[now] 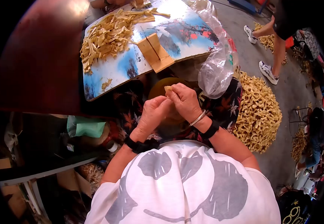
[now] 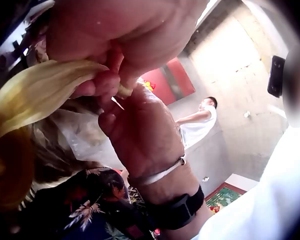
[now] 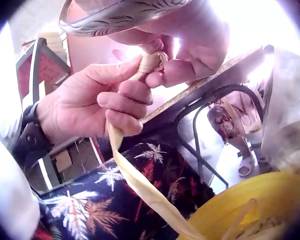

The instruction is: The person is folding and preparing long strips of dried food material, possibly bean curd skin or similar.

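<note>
A pale yellow strip (image 3: 137,182), looking like bean curd skin, is held between both hands in front of the chest. My left hand (image 1: 155,112) grips it with curled fingers, and a long tail hangs below that hand toward a yellow basin (image 3: 262,202). Thumb and fingers of my right hand (image 1: 186,99) pinch the upper end, where a small knot (image 3: 150,62) shows between the two hands. In the left wrist view the broad loose part of the strip (image 2: 45,92) spreads out beside the fingertips.
Ahead stands a painted tabletop (image 1: 126,69) bearing a heap of loose strips (image 1: 108,35) and a slotted wooden block (image 1: 156,54). Clear plastic (image 1: 218,74) drapes its right edge. A large pile of knotted pieces (image 1: 259,112) lies at the right; a person's legs (image 1: 278,52) stand beyond.
</note>
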A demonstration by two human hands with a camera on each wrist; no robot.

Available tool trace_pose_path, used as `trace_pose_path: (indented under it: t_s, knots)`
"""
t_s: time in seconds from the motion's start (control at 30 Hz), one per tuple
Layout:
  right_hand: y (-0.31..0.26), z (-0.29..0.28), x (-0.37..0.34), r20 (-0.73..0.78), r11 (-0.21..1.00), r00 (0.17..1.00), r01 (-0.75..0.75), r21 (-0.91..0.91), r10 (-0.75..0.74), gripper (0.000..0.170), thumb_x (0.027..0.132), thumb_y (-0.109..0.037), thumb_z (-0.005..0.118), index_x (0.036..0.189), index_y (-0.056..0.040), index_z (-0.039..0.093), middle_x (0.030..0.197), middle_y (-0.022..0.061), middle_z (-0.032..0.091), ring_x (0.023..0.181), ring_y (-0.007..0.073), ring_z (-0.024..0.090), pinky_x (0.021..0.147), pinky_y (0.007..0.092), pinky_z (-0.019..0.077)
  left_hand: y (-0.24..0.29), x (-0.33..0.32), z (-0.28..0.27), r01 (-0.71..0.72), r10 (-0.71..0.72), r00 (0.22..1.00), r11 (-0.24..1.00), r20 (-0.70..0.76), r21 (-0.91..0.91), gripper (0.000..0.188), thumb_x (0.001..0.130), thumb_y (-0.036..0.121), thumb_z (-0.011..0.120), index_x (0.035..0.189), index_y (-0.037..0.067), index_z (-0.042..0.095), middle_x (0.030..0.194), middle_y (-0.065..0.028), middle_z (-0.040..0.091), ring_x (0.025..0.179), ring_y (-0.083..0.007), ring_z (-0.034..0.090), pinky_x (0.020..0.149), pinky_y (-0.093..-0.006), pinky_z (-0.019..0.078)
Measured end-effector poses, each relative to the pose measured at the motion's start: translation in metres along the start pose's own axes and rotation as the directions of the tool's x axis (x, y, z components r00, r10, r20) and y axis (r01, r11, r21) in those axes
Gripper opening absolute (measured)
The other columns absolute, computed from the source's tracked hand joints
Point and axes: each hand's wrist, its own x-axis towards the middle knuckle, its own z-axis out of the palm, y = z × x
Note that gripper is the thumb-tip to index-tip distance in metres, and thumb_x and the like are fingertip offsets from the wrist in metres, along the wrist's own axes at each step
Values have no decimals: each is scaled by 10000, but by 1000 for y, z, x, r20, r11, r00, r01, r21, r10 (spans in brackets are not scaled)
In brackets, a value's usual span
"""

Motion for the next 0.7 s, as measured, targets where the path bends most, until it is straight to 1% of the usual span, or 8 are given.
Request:
trace_pose_path:
  t_s: [0.07,0.13,0.27,0.37,0.5,0.53,0.67,0.7]
  knots:
    - [-9,-2,2,28,994,997,-73,-86,76,156,925,-160,622,948,-7,636,799,165,628,709,272,659,647,328,515,-4,0,-6,-48,52,998,989,-23,142,192,986,191,594,911,23,653,688,39,559,587,-36,493,541,-184,405]
    - [-8,-4,5,129,972,980,-171,162,151,141,929,-163,624,919,-22,625,743,114,622,640,208,625,590,299,490,-11,1,-11,-95,105,994,969,-31,229,195,978,204,613,897,32,656,667,44,548,573,-31,480,531,-178,392]
    - [-11,-12,12,466,747,843,-487,452,269,127,936,-177,633,898,-56,617,691,-13,586,600,59,529,532,221,430,-10,5,-17,-65,65,997,998,-40,-4,166,964,189,629,884,47,653,675,66,538,578,-14,446,514,-168,341]
    - [-11,-18,19,471,786,836,-483,386,283,127,934,-187,641,894,-68,617,708,-73,552,622,14,478,528,194,405,5,-2,-19,-17,15,999,999,-44,-29,150,964,181,625,884,58,657,671,88,506,573,-2,405,504,-168,297]
    - [-7,-24,34,468,820,808,-512,255,358,136,926,-190,644,906,-57,624,701,-38,584,608,31,507,528,202,410,11,3,-26,10,-11,1000,996,-11,-91,148,963,185,626,887,65,666,667,102,475,566,3,368,503,-175,270]
    - [-6,-23,38,487,814,803,-514,272,344,95,965,-182,617,948,-91,596,706,-80,495,569,-4,390,474,169,280,11,7,-27,2,-4,1000,997,-16,-77,149,963,184,625,886,65,668,666,103,472,564,1,364,503,-178,271]
    - [-14,-27,67,445,849,851,-434,302,277,159,966,-242,639,988,-86,613,705,-83,492,570,-4,391,478,163,285,31,30,-38,-125,129,990,990,-49,71,157,962,178,623,877,54,671,674,98,484,587,3,384,510,-179,287]
    - [-17,-29,72,426,856,860,-424,295,279,165,954,-232,646,975,-70,624,705,-67,530,584,4,427,497,176,326,40,33,-40,-153,160,985,982,-57,113,159,961,177,623,876,51,670,678,96,488,594,5,390,512,-178,290]
